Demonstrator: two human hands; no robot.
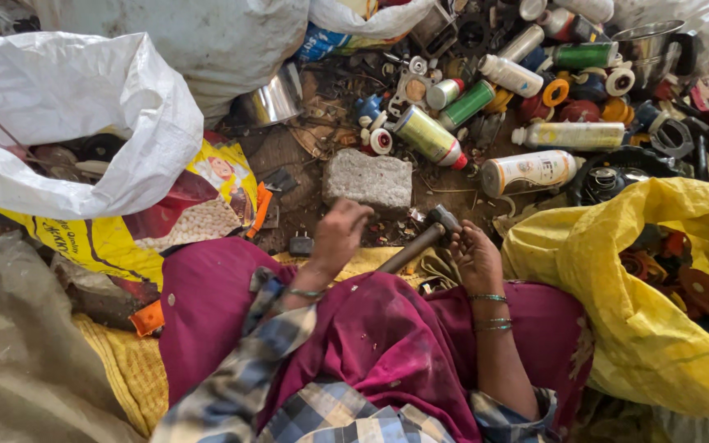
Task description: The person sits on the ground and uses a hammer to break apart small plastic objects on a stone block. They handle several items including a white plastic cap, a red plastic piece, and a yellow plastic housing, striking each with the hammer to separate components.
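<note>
The hammer (420, 242) lies between the hands, its long axis running from seven o'clock up to one o'clock, head near the stone block (368, 180). The right hand (476, 256) is nearer, touching the head at its ten o'clock, fingers loosely curled. The left hand (338, 234) reaches toward the block with fingers bunched; whether they pinch something cannot be told.

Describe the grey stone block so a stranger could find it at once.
Start at the person's lap, draped in magenta cloth, and look just beyond the left hand. There, on the dark littered ground before the heap of spray cans, sits the stone block. It is the only rough, pale grey rectangular slab there; everything around it is coloured metal or plastic.
</note>
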